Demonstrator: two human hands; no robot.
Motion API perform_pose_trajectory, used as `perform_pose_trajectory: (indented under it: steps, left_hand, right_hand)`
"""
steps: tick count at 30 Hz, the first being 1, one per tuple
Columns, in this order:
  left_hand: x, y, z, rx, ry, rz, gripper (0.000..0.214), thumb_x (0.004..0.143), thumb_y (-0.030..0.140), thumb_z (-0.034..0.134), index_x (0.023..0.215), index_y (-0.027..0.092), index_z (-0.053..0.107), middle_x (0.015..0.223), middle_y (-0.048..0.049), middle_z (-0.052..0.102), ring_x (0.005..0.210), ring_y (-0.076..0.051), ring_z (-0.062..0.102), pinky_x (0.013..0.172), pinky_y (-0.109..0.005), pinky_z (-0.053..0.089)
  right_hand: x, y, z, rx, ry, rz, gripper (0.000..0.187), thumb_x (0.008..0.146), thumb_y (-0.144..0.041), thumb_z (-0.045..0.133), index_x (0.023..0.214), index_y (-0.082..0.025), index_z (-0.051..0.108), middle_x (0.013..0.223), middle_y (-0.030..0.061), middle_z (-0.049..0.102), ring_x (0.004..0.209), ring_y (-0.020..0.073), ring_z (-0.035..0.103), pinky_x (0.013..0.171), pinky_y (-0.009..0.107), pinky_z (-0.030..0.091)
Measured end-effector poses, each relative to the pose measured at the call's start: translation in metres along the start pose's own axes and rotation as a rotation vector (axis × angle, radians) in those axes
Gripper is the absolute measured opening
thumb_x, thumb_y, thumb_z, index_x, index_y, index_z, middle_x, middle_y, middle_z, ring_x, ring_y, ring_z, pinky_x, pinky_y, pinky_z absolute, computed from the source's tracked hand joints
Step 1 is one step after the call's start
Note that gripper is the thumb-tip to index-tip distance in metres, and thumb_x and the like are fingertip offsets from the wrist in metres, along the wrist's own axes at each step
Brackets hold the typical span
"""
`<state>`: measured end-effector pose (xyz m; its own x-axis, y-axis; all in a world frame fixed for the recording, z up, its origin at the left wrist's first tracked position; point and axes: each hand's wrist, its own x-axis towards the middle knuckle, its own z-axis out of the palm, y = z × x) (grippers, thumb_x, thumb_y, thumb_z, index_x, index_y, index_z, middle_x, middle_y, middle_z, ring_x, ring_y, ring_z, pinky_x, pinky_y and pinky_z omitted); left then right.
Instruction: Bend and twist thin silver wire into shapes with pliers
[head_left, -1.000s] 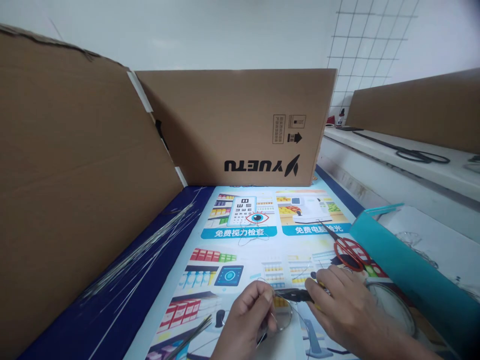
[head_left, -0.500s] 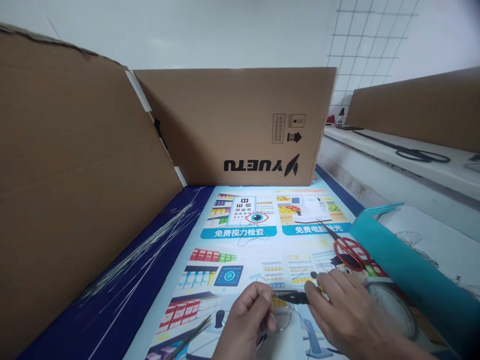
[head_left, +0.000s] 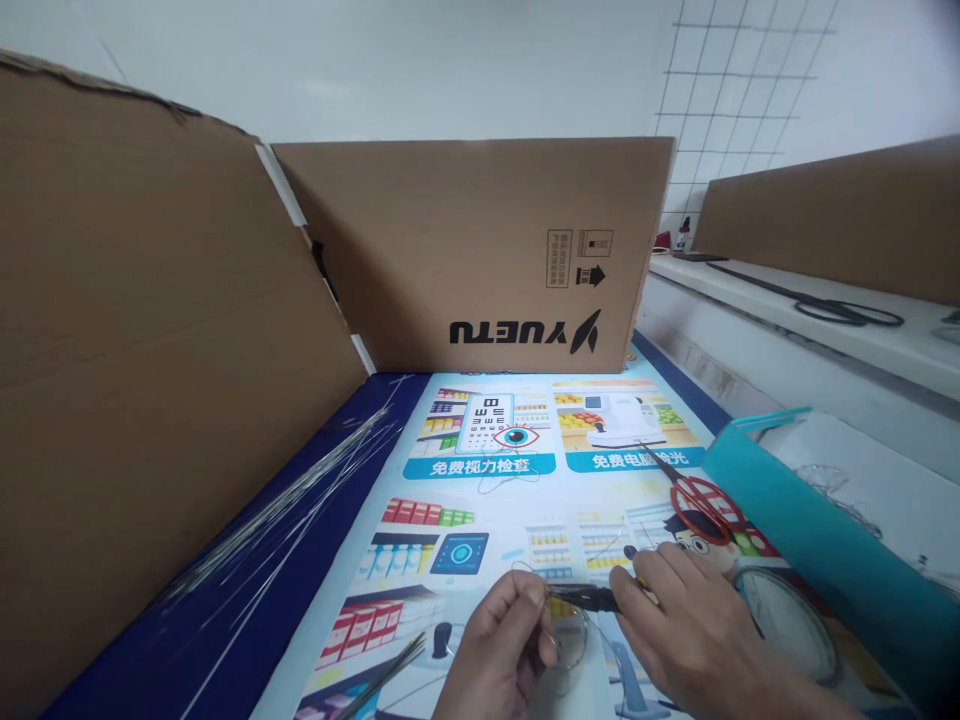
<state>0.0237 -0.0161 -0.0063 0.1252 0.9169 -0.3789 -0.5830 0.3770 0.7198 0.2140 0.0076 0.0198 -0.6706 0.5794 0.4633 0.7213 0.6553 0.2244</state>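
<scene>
My left hand [head_left: 501,640] pinches a thin wire [head_left: 577,655], which bends into a loop below the fingers. My right hand [head_left: 679,620] is wrapped round the handles of dark pliers [head_left: 589,597]. The jaws of the pliers point left and meet the wire right at my left fingertips; the exact contact is hidden by the fingers. Beyond my right hand lie red-handled scissors [head_left: 705,505], their blades pointing up and left.
A bundle of thin wires [head_left: 277,500] lies along the left side, and a shorter bundle [head_left: 386,678] sits near the front. At right stands a turquoise box [head_left: 817,540] with wire pieces inside. Cardboard panels [head_left: 420,240] wall off the back and left.
Both hands hold nearly the same pose, with the pliers' jaws still at the left fingertips. The wire loop has shifted slightly, and the view has moved a little.
</scene>
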Motion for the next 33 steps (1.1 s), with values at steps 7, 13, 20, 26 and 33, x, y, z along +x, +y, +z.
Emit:
perform_pose_trajectory:
  steps: [7, 13, 20, 26, 33]
  left_hand:
    - [-0.0002, 0.0009, 0.0018, -0.028, 0.013, 0.001, 0.031, 0.067, 0.042, 0.069, 0.063, 0.016, 0.052, 0.045, 0.0037, 0.050, 0.044, -0.007, 0.039, 0.049, -0.019, 0.027]
    - [0.0004, 0.0000, 0.0011, -0.042, -0.005, -0.001, 0.030, 0.069, 0.040, 0.067, 0.062, 0.016, 0.052, 0.045, 0.0035, 0.050, 0.045, -0.007, 0.039, 0.051, -0.020, 0.028]
    - [0.0006, -0.0010, 0.0003, -0.017, 0.003, 0.009, 0.029, 0.069, 0.041, 0.066, 0.062, 0.016, 0.052, 0.045, 0.0033, 0.050, 0.046, -0.007, 0.039, 0.051, -0.020, 0.029]
    - [-0.0010, -0.0003, 0.0025, 0.003, 0.051, 0.000, 0.030, 0.066, 0.041, 0.069, 0.063, 0.017, 0.052, 0.049, 0.0041, 0.050, 0.046, -0.007, 0.040, 0.050, -0.019, 0.029]
    - [-0.0010, 0.0013, 0.0015, 0.026, 0.028, -0.017, 0.031, 0.065, 0.042, 0.069, 0.062, 0.016, 0.051, 0.048, 0.0037, 0.050, 0.045, -0.007, 0.040, 0.050, -0.019, 0.029]
  right_hand:
    - [-0.0031, 0.0013, 0.0031, 0.026, -0.009, -0.023, 0.019, 0.080, -0.018, 0.048, 0.097, -0.016, 0.057, 0.079, 0.0073, 0.055, 0.076, 0.0225, 0.047, 0.070, 0.037, 0.035]
    - [-0.0033, 0.0020, 0.0038, 0.049, -0.011, -0.034, 0.020, 0.080, -0.015, 0.047, 0.097, -0.015, 0.057, 0.078, 0.0070, 0.056, 0.076, 0.0222, 0.047, 0.072, 0.038, 0.035]
    - [-0.0029, 0.0031, 0.0067, 0.075, -0.063, 0.012, 0.019, 0.080, -0.016, 0.047, 0.096, -0.018, 0.056, 0.077, 0.0058, 0.053, 0.072, 0.0211, 0.045, 0.065, 0.035, 0.032]
    - [-0.0020, 0.0030, 0.0070, 0.107, -0.067, 0.034, 0.014, 0.081, -0.020, 0.048, 0.093, -0.019, 0.055, 0.077, 0.0050, 0.051, 0.073, 0.0208, 0.043, 0.064, 0.033, 0.029]
    - [-0.0001, 0.0039, 0.0059, 0.153, -0.102, 0.061, 0.009, 0.080, -0.017, 0.049, 0.086, -0.021, 0.054, 0.075, 0.0032, 0.051, 0.070, 0.0193, 0.041, 0.061, 0.032, 0.026]
